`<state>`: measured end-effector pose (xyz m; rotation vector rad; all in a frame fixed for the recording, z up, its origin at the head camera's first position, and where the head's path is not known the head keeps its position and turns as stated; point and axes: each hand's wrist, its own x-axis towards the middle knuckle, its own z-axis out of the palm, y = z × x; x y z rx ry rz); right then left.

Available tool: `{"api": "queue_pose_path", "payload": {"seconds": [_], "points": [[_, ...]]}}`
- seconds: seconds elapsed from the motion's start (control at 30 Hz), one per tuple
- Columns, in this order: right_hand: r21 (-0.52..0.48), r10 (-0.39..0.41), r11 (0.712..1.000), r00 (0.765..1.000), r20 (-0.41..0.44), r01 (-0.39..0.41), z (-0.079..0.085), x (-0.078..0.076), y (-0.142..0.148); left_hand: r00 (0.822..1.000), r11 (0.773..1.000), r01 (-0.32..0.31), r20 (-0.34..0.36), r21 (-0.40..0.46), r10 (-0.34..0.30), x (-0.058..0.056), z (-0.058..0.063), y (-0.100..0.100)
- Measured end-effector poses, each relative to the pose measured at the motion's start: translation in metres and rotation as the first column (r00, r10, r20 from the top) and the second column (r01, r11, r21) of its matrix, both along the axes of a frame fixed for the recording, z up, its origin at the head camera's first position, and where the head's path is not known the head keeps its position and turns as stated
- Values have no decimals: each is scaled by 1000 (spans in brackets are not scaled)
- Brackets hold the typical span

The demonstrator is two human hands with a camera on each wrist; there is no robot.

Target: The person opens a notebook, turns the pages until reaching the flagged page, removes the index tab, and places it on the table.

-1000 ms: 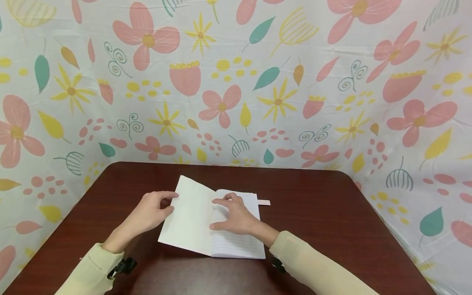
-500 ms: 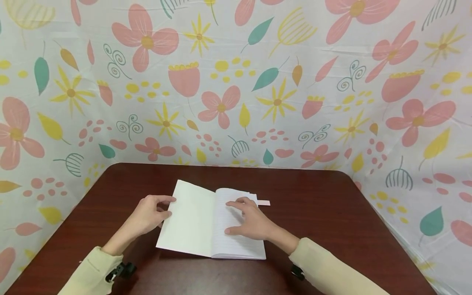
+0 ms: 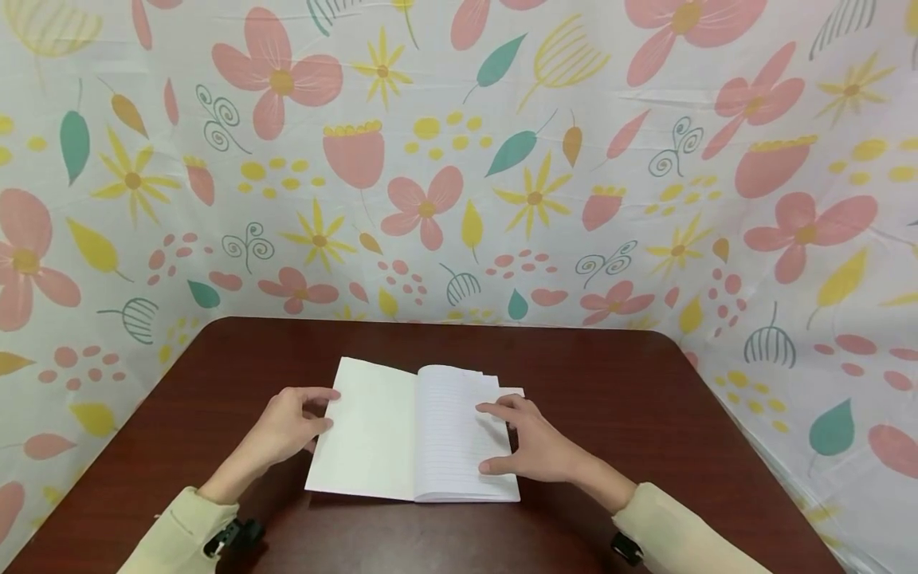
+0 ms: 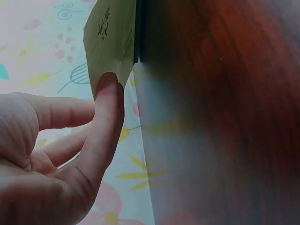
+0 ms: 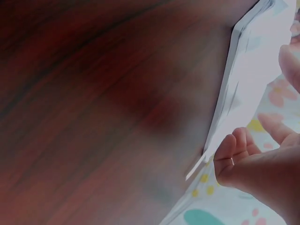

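A notebook lies spread on the table, its blank inside cover to the left and lined pages to the right. My left hand holds the cover's outer edge between thumb and fingers. The left wrist view shows the cover's outer side with "A5" and other dark writing, a fingertip against it. Over the right edge of the lined page, my right hand has its fingers spread and grips nothing. In the right wrist view the right hand is beside the page edges; whether it touches the paper, I cannot tell.
A pale tab sticks out past the notebook's upper right edge. The dark brown table has rounded back corners. Flower-printed cloth hangs behind it and along both sides.
My right hand has slid right, from the notebook's middle fold to the page's outer edge. The cover has come down flatter to the left, with my left hand lower at its edge.
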<state>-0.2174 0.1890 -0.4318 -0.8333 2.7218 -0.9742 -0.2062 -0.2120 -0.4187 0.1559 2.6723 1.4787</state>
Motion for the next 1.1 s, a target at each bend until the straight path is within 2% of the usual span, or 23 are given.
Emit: {"api": "queue_pose_path", "payload": {"seconds": [0.23, 0.4, 0.7, 1.1], "points": [[-15, -27, 1000, 999, 38, 28, -2, -2, 16, 999, 999, -11, 33, 37, 9, 0, -5, -1], [-15, -16, 1000, 999, 44, 17, -4, -3, 21, 998, 998, -16, 55, 63, 12, 0, -7, -1], [8, -14, 1000, 999, 33, 14, -2, -4, 22, 998, 996, -25, 62, 84, 20, 0, -13, -3], [58, 2, 998, 1000, 24, -3, -4, -10, 18, 998, 996, -26, 62, 85, 21, 1, -14, -1]]}}
